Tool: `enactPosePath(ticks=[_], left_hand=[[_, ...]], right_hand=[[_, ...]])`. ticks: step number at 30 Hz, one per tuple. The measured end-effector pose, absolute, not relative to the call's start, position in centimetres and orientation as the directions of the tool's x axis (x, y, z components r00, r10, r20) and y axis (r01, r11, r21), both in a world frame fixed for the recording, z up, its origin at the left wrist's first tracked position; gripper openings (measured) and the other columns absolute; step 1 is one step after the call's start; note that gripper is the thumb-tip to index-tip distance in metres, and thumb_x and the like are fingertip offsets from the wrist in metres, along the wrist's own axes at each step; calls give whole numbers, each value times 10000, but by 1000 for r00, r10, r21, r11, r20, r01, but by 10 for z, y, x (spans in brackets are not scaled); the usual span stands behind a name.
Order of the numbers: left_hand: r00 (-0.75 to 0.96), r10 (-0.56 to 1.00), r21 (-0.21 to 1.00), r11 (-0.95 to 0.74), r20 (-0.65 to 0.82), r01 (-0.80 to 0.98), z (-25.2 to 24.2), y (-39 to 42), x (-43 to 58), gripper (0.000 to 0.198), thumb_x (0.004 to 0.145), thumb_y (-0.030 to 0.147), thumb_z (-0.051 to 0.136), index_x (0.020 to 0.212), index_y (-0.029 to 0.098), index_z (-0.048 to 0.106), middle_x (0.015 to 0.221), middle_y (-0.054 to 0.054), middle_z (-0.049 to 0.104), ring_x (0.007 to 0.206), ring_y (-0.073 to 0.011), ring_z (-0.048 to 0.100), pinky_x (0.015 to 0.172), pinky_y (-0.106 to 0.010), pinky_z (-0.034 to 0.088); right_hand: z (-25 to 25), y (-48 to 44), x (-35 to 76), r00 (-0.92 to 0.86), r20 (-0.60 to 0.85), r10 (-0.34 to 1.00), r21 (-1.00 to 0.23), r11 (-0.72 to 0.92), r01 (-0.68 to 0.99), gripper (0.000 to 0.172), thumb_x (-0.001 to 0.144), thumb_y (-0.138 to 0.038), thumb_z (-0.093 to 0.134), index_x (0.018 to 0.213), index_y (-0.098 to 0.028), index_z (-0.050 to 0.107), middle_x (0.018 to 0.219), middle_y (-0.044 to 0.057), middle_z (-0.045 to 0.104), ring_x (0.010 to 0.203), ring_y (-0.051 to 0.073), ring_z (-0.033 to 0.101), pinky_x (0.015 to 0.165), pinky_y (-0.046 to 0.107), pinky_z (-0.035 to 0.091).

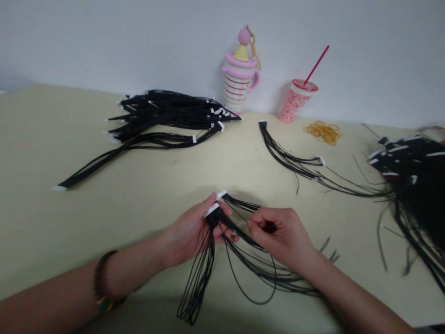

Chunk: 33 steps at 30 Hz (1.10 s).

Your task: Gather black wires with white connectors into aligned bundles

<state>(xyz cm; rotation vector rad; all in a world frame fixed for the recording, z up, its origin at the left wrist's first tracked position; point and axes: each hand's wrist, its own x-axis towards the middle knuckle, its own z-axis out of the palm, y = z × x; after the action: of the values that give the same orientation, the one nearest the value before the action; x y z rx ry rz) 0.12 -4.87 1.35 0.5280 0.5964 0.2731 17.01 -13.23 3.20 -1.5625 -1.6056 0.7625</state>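
Across left hand [189, 234], black wire bundle [205, 273]

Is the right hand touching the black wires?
Touching: the head view shows the right hand pinching the black wires between its thumb and fingers.

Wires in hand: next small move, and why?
Probably ease the pinched black wires sideways with the right hand. The left hand already grips the white connectors, and the wires between the hands look crossed, so separating them there seems the likeliest useful step.
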Motion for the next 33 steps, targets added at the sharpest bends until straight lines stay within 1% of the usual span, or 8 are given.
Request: enactPosePath(ticks=[4,9,15,19,26,33], left_hand=[[791,393,550,831,-469,-87,13,-49,1,434,888,475,295,778,161,573,436,31,504,585,-164,633,521,-211,383],[795,391,560,825,-464,-78,12,-49,0,420,869,499,327,775,166,566,438,32,506,633,-192,647,568,-227,397],[807,381,549,831,-451,-85,13,-48,0,420,879,483,318,775,163,571,442,31,506,614,-173,640,560,-221,393],[802,389,558,825,-452,-86,13,-49,0,432,885,475,304,775,159,576,438,27,501,621,-180,641,527,-214,381],[786,399,571,818,-472,-72,14,-49,0,422,877,486,326,785,157,574,449,27,519,587,-156,628,539,-211,392],[786,398,578,814,-473,-64,12,-49,0,401,862,497,357,788,161,564,427,31,498,627,-185,640,567,-229,410]], right_hand=[[33,-132,170,36,108,994,-835,71,545,146,698,-87,529,562,-128,565,471,-55,484,423,21,395,407,122,290],[34,-132,170,55,98,994,-830,51,556,165,705,-95,529,545,-129,548,463,-56,460,419,23,374,402,130,280],[34,-133,170,57,95,994,-823,46,566,154,710,-110,534,559,-130,557,472,-52,481,426,27,398,409,129,292],[35,-133,170,58,99,993,-821,49,568,149,707,-104,533,564,-129,562,473,-50,487,426,28,403,410,130,293],[34,-132,169,32,95,995,-831,62,552,152,710,-92,523,569,-133,563,473,-52,481,422,28,393,405,134,286],[28,-132,171,2,109,994,-786,85,612,144,731,-104,510,601,-142,557,505,-47,499,448,37,415,433,152,304]])
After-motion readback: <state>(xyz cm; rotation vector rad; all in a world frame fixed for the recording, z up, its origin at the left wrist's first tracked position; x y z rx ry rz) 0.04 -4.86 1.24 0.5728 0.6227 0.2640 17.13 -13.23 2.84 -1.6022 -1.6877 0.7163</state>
